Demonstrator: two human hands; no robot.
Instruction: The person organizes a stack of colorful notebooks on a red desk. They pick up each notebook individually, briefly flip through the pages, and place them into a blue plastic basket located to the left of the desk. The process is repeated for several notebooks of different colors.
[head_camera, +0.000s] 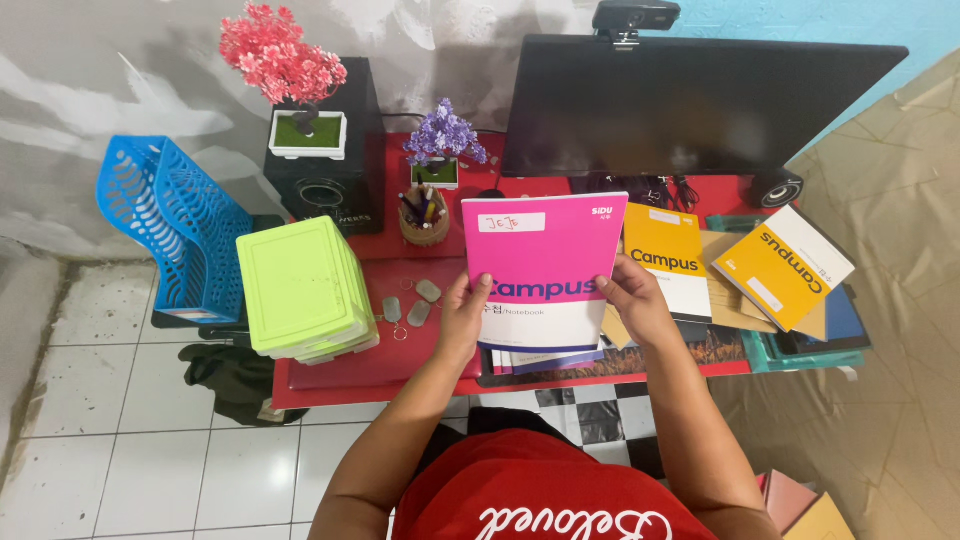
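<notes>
Pink notebook (545, 275) held upright just in front of the black monitor (690, 105), above the red desk (380, 365). Left hand (462, 320) and right hand (632, 300) pinch its side edges, fingers clamped on the cover. Keep grip even; glossy card cover, thin, flexible, rectangular.

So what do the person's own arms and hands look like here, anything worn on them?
Both forearms are bare, with no sleeves reaching them. The left hand and right hand wear no gloves, and no rings, watch or bracelets show. A red shirt with white script lettering covers the torso.
</notes>
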